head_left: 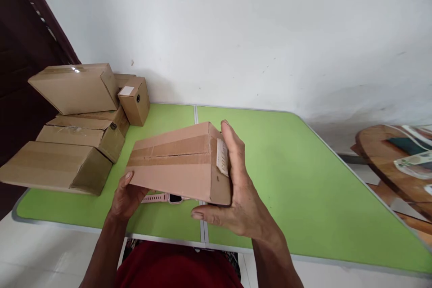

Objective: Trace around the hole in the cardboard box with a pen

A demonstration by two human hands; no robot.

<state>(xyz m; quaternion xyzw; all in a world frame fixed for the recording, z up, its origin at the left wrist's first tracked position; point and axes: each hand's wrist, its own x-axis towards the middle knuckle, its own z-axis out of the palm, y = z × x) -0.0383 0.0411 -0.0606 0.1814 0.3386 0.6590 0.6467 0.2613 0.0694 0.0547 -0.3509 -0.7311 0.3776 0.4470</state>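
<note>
Fingers of my left hand (126, 195) and right hand (236, 189) are wrapped around the ends of a cardboard box (180, 164), held above the green surface (286, 166), over a pink watch (164, 198).

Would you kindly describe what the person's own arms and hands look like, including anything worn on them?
Both forearms are bare: no sleeve reaches them in view. The left hand and the right hand are bare too, with no gloves, and no rings, watch or bracelet show on the visible fingers or wrists. Nails are short and unpainted. A dark red garment covers the body below the arms.
</note>
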